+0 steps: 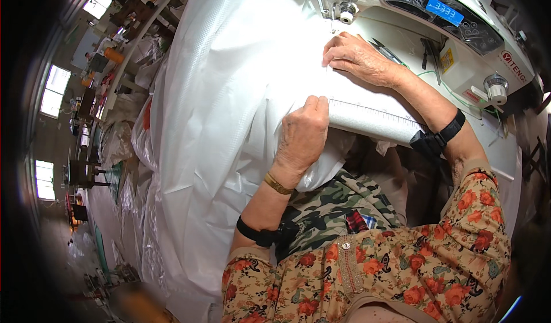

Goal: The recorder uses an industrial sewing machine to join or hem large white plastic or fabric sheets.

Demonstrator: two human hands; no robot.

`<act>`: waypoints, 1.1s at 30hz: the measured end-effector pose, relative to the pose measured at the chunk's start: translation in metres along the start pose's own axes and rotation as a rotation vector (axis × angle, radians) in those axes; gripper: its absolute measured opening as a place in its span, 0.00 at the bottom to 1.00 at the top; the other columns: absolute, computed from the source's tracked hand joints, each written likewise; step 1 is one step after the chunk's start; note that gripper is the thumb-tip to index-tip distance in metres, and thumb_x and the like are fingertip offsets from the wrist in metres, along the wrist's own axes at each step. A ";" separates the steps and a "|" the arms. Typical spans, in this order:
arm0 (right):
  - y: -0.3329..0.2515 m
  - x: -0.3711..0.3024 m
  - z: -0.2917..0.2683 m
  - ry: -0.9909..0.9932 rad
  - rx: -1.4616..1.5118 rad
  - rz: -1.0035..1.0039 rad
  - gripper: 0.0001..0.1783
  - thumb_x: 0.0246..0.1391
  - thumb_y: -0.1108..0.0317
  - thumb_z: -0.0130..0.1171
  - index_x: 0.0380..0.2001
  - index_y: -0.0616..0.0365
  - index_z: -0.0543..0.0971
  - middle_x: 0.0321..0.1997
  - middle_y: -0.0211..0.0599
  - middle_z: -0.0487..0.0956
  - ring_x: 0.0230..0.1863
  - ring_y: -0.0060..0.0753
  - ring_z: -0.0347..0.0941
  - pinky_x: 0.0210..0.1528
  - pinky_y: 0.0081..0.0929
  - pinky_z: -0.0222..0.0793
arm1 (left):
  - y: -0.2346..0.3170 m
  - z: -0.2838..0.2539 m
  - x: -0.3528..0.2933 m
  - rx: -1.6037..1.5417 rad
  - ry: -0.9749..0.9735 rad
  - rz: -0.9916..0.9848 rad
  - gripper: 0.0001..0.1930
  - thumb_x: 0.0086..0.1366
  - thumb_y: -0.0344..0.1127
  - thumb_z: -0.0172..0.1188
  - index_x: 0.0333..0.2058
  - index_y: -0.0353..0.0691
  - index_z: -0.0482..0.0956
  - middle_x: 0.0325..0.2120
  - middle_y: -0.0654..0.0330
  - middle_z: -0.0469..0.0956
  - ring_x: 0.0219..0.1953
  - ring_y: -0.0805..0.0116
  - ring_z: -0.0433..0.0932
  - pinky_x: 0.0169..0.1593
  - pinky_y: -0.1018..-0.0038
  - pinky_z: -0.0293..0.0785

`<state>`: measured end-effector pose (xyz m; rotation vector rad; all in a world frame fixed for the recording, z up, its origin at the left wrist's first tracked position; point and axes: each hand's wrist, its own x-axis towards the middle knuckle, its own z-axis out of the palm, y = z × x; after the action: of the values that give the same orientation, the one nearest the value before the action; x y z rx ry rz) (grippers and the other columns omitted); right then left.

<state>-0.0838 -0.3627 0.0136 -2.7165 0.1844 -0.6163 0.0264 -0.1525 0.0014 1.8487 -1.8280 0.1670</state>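
Pinching the sheet (218, 122) mid-frame, the left hand (304, 130) and, above it, the right hand (361, 60) seem to keep its edge taut below the sewing machine (422, 10) at upper right.

A short-sleeved top (390, 265), tan with red and orange flowers, dark leaves and black paisley curls, covers the torso; plain tan bands edge its neckline and sleeves. A studded placket (348, 271) runs down the front, a round button (345, 246) at its far end. Beyond lies camouflage cloth (315, 217) in green, black and cream, with plaid patches (354, 222). The left wrist wears a gold-coloured band (278, 184); a black strap (252, 231) with a dark block circles each forearm.
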 end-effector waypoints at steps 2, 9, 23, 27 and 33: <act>-0.002 0.000 -0.001 -0.066 0.005 0.019 0.12 0.61 0.56 0.53 0.36 0.51 0.79 0.45 0.32 0.74 0.55 0.36 0.63 0.60 0.37 0.56 | -0.001 0.001 0.001 0.004 -0.007 0.009 0.07 0.57 0.26 0.59 0.35 0.36 0.72 0.27 0.52 0.72 0.25 0.50 0.77 0.29 0.61 0.73; -0.008 -0.001 0.009 -0.061 0.066 0.051 0.14 0.57 0.52 0.55 0.34 0.49 0.79 0.48 0.34 0.73 0.58 0.40 0.60 0.62 0.48 0.51 | -0.004 0.001 -0.001 0.011 -0.017 0.020 0.10 0.56 0.26 0.59 0.38 0.36 0.74 0.27 0.53 0.72 0.25 0.52 0.77 0.29 0.63 0.73; -0.016 0.001 0.007 -0.092 0.018 0.088 0.16 0.56 0.49 0.56 0.32 0.49 0.76 0.47 0.33 0.73 0.55 0.39 0.60 0.61 0.43 0.54 | -0.004 0.000 0.003 -0.022 -0.044 -0.005 0.18 0.57 0.26 0.58 0.48 0.34 0.73 0.30 0.51 0.76 0.29 0.52 0.78 0.33 0.63 0.75; -0.018 0.001 0.012 -0.109 0.030 0.130 0.16 0.54 0.49 0.59 0.35 0.49 0.75 0.48 0.34 0.73 0.55 0.40 0.61 0.60 0.42 0.56 | -0.005 -0.004 0.008 -0.005 -0.113 -0.027 0.14 0.57 0.27 0.58 0.43 0.34 0.74 0.29 0.50 0.76 0.30 0.51 0.78 0.34 0.61 0.75; -0.008 -0.005 0.023 0.231 0.000 0.167 0.25 0.48 0.48 0.65 0.43 0.54 0.74 0.45 0.43 0.71 0.51 0.46 0.65 0.56 0.42 0.58 | -0.004 -0.007 0.011 -0.042 -0.164 -0.038 0.09 0.57 0.27 0.56 0.38 0.33 0.75 0.27 0.50 0.76 0.29 0.50 0.78 0.35 0.60 0.75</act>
<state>-0.0774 -0.3471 -0.0048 -2.5904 0.4637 -0.8772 0.0335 -0.1594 0.0115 1.9160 -1.8878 -0.0380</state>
